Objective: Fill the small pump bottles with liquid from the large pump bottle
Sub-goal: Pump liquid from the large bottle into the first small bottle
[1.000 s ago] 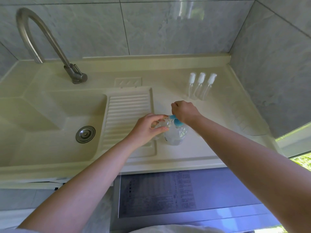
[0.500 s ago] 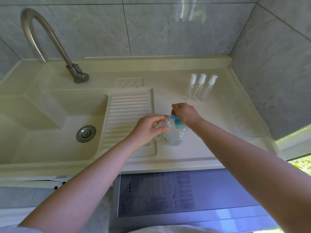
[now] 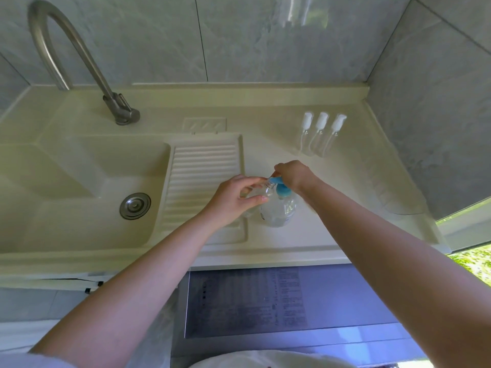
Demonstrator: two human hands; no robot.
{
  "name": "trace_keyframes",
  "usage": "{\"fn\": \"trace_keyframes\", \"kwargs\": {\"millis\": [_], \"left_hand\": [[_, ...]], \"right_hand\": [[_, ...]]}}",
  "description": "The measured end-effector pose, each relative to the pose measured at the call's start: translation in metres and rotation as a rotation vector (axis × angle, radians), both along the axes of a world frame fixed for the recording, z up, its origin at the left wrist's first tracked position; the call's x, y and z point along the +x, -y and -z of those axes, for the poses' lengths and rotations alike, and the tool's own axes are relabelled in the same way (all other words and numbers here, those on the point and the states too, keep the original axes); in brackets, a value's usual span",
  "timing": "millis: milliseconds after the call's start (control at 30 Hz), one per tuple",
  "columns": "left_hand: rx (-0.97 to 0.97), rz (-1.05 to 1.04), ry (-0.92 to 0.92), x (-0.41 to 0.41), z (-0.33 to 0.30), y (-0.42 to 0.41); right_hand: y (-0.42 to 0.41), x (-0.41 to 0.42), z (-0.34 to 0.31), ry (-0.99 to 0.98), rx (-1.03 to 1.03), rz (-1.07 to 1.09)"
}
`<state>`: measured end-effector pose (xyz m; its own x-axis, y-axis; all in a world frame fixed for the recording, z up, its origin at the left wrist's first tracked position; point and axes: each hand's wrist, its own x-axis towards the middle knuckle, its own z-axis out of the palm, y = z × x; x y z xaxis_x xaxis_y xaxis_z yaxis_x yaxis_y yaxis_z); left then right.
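A large clear pump bottle [image 3: 280, 212] with a blue pump head [image 3: 281, 188] stands on the cream counter just right of the ribbed drainboard. My right hand [image 3: 293, 175] rests on top of the blue pump with curled fingers. My left hand [image 3: 235, 199] grips a small clear bottle [image 3: 263, 191], its open mouth held right under the pump's spout. Three small clear pump bottles with white caps [image 3: 320, 134] stand in a row at the back right of the counter.
A cream sink basin with a steel drain [image 3: 135, 205] lies to the left, with a curved steel tap [image 3: 79, 62] behind it. The ribbed drainboard [image 3: 202, 179] sits between basin and bottles. Grey tiled walls close the back and right. A purple appliance top [image 3: 265, 301] is below the counter edge.
Both hands have stayed at the large bottle. The view has shifted slightly; the small bottle remains at the spout under my right hand.
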<state>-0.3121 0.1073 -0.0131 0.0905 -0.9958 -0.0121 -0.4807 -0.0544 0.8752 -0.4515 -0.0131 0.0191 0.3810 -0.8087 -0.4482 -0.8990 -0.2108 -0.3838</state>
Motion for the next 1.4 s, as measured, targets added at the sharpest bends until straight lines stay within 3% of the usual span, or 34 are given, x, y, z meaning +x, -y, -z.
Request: {"fn": "trace_keyframes", "kwargs": {"millis": [133,267,400,933,1400], "left_hand": [[-0.006,-0.005,0.02,0.001,0.002,0.0],[0.017,-0.004,0.036,0.0,0.001,0.0],[0.041,0.0,0.055,0.0,-0.004,0.0],[0.038,-0.028,0.031,-0.002,0.001,0.0],[0.037,-0.037,0.031,-0.001,0.001,0.001]], "right_hand": [[-0.005,0.001,-0.003,-0.054,-0.045,-0.018],[-0.01,0.001,-0.005,0.007,-0.013,0.049],[-0.009,0.0,-0.008,0.204,0.116,0.242],[-0.017,-0.003,-0.003,0.398,0.162,0.415],[-0.024,0.004,-0.005,0.325,0.103,0.425]]}}
